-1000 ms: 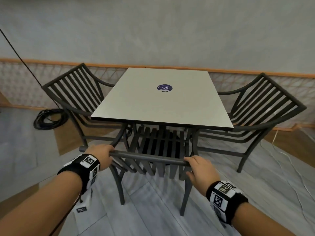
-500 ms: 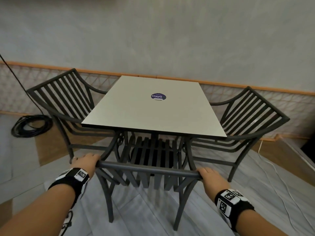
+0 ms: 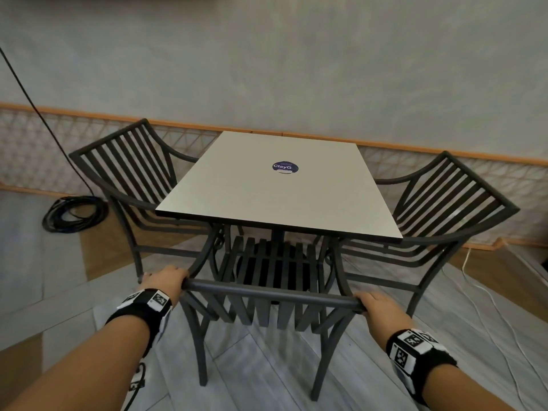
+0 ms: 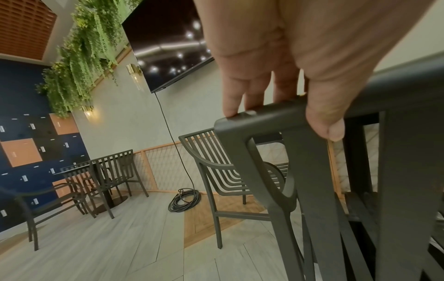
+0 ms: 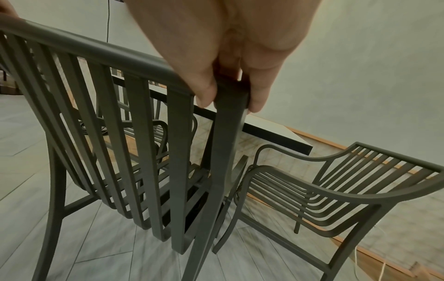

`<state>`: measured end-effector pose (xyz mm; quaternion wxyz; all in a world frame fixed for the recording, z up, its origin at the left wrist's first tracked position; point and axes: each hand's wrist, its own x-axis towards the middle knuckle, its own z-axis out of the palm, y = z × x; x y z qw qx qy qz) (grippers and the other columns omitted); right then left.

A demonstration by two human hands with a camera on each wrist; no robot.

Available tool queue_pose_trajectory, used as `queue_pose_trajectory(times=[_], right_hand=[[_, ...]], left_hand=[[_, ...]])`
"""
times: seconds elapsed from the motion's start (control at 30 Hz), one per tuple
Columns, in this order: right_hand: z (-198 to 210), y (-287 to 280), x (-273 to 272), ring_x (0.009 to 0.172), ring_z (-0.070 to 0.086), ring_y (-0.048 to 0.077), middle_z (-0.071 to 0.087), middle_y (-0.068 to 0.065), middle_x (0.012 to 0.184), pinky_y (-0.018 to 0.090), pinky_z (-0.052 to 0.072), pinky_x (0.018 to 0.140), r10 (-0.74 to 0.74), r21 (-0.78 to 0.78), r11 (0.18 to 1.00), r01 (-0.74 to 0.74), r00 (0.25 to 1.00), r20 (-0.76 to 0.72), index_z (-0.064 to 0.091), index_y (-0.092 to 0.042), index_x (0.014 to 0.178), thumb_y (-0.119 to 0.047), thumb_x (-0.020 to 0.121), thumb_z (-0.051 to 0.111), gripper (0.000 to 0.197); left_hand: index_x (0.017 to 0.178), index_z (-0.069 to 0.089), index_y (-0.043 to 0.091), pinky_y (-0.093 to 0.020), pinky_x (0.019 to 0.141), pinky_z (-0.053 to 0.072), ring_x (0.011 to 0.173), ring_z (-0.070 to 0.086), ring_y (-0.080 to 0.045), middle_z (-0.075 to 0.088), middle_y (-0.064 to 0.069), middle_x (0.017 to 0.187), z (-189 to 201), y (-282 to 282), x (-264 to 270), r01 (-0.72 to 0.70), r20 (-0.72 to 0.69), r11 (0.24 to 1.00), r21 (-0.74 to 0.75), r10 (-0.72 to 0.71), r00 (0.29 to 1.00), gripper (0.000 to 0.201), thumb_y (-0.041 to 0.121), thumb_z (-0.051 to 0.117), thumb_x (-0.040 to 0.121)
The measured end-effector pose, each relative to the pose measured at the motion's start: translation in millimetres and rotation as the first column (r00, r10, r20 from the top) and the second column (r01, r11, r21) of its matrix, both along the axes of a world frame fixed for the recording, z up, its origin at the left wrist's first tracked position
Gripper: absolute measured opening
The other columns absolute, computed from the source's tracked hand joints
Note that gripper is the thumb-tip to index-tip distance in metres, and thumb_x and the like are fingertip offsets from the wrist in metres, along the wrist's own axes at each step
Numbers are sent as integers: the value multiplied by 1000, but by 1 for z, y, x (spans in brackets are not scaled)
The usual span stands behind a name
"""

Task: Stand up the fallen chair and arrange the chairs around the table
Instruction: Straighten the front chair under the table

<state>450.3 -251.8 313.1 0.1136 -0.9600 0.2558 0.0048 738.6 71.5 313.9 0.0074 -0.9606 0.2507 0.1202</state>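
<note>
A dark slatted near chair (image 3: 268, 295) stands upright at the front side of the square grey table (image 3: 267, 203), its seat partly under the tabletop. My left hand (image 3: 167, 278) grips the left end of its top rail (image 4: 261, 116), thumb in front and fingers behind. My right hand (image 3: 375, 304) grips the right corner of the same rail (image 5: 230, 89). A second chair (image 3: 127, 173) stands at the table's left side and a third chair (image 3: 444, 203) at its right side, both upright and facing the table.
A coiled black cable (image 3: 74, 213) lies on the floor left of the left chair, with a cord running up the wall. A white cord (image 3: 486, 295) trails over the floor at the right. A lattice railing (image 3: 444, 161) runs behind the table. Another table set (image 4: 100, 176) stands far left.
The near chair has slid further in toward the table with both hands still on its top rail. The view has pulled back a little.
</note>
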Motion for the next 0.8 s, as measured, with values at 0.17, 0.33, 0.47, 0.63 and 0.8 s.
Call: queue_pose_trajectory(times=[0.17, 0.33, 0.47, 0.63, 0.8], right_hand=[[-2, 1, 1, 113, 49, 18, 56, 0, 125, 27, 41, 98, -5, 6, 1000, 5, 1000, 10, 47, -26, 127, -2, 93, 45, 42], [-5, 2, 0, 113, 48, 17, 56, -2, 124, 27, 41, 96, -26, 6, 1000, 26, 999, 21, 48, -27, 126, 1, 91, 46, 45], [-8, 4, -1, 116, 47, 16, 55, -2, 127, 28, 40, 100, -52, -1, 999, 52, 998, 45, 47, -26, 128, 0, 91, 47, 46], [-13, 23, -8, 146, 7, 25, 17, 4, 158, 37, 19, 117, -108, -8, 994, 108, 994, 3, 13, -20, 147, -6, 93, 49, 66], [-11, 55, -24, 144, -15, 27, -18, 7, 158, 37, 7, 118, -92, -44, 995, 89, 994, -57, -21, -16, 143, -7, 93, 45, 83]], left_hand=[[109, 60, 24, -52, 104, 42, 107, 59, -27, 58, -4, 111, 5, -1, -1, 8, -20, 1000, 18, -7, 1000, 20, 18, 53, 91], [111, 59, 25, -53, 107, 39, 110, 58, -27, 59, -4, 112, 3, -1, -2, 5, -6, 1000, 0, -5, 1000, 24, 14, 49, 92], [117, 54, 25, -52, 111, 32, 121, 51, -28, 56, -5, 122, -2, -1, -7, -7, 60, 1000, 15, 6, 998, 31, 9, 42, 93], [153, 5, 21, -46, 124, 7, 151, 2, -27, 5, -7, 163, -23, 5, -33, -35, 146, 999, -28, 39, 988, 74, 2, 40, 91], [150, -20, 17, -45, 124, 3, 149, -16, -28, -25, -9, 159, -22, 8, -77, -38, 92, 997, -62, 44, 995, 91, -4, 42, 87]])
